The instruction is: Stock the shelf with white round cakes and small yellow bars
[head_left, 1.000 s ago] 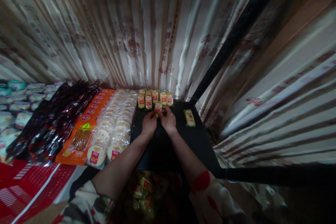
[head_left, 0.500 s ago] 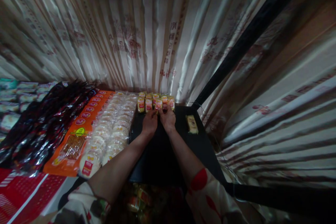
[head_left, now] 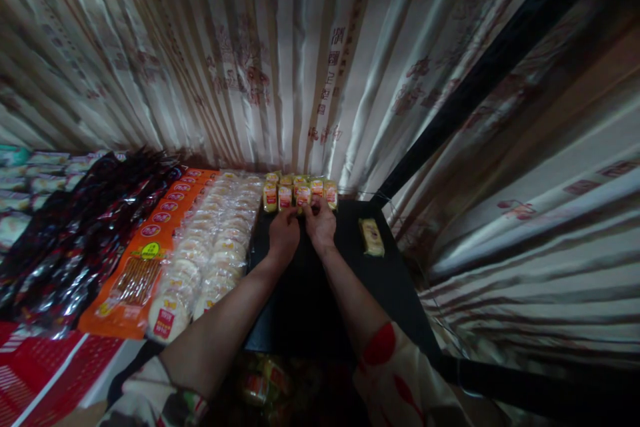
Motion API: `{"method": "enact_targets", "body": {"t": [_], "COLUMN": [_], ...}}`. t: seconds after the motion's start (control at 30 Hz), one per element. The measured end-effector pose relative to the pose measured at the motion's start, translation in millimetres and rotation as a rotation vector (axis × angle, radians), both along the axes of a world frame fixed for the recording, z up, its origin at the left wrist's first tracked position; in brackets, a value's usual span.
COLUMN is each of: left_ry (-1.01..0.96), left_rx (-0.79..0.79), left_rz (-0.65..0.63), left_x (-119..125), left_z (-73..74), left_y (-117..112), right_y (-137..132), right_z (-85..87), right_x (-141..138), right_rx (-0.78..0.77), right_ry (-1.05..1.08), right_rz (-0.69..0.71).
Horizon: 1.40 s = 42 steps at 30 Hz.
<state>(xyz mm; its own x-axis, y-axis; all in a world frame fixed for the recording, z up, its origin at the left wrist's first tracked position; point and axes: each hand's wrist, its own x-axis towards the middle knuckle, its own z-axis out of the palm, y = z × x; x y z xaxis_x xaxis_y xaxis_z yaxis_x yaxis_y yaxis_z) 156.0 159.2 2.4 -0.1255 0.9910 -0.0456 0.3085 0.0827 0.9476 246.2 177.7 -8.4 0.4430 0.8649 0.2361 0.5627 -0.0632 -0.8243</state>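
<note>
Small yellow wrapped snack cakes with red-and-white labels stand in two rows at the back of a black tabletop. A front-row wrapped snack cake is between my fingertips. My right hand pinches its lower right side, fingers curled. At its lower left edge is my left hand, with the fingers drawn together; its fingertips are dim and small. Another wrapped cake lies alone on the tabletop, to the right of my hands.
Left of the cakes are rows of round white crackers in clear wrap, an orange snack bag and dark shiny packets. A black post slants up at the right. Pleated curtains hang behind. More yellow packets sit below the table edge.
The view has shifted slightly, so the tabletop items sit a little differently in the picture. My hands stay at the same front-row cake, the left fingers slightly more bunched.
</note>
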Motion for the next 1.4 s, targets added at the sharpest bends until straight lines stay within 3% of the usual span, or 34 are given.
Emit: {"method": "enact_targets", "body": {"t": [0.2, 0.5, 0.7, 0.87, 1.17, 1.4], "left_ry": [0.014, -0.04, -0.015, 0.108, 0.314, 0.362], "left_rx": [0.056, 0.048, 0.033, 0.01, -0.02, -0.117], "left_rz": [-0.086, -0.088, -0.102, -0.119, -0.218, -0.199], "left_x": [-1, -1, -1, -1, 0, -2], "left_z": [2.5, 4.1, 4.9, 15.2, 35.7, 50.9], "left_y": [0, -4, -1, -6, -40, -93], "right_y": [3, -9, -11, -14, -46, -97], "right_z": [-4.4, -10.2, -9.2, -4.7, -2.6, 8.5], "right_x": [-5, -9, -8, -6, -6, -13], "right_rx": [0.029, 0.117, 0.038, -0.001, 0.013, -0.052], "right_ry": [-0.084, -0.156, -0.219, -0.21, -0.11, -0.076], "right_rz": [0.045, 0.058, 0.119, 0.16, 0.177, 0.251]}}
